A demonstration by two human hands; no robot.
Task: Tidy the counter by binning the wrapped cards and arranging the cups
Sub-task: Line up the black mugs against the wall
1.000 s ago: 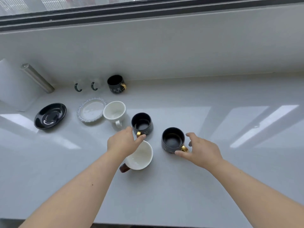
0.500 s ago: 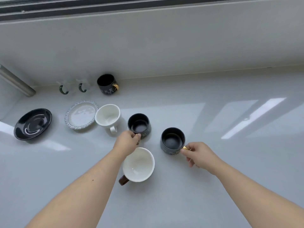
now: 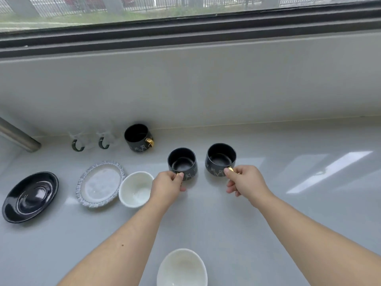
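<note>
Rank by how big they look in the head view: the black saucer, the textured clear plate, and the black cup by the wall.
1. Black saucer, widest.
2. Textured clear plate, slightly smaller; close enough that lens distortion at the edge leaves this unsure.
3. Black cup by the wall, clearly smallest, though farthest away.

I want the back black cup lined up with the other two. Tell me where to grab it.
Take the back black cup by its gold handle, coming from its right, where that handle points; the wall stands close behind it and the counter on that side is bare.

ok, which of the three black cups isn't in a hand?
The black cup by the back wall, beside the two hooks. The left hand and right hand each pinch another's gold handle.
</note>
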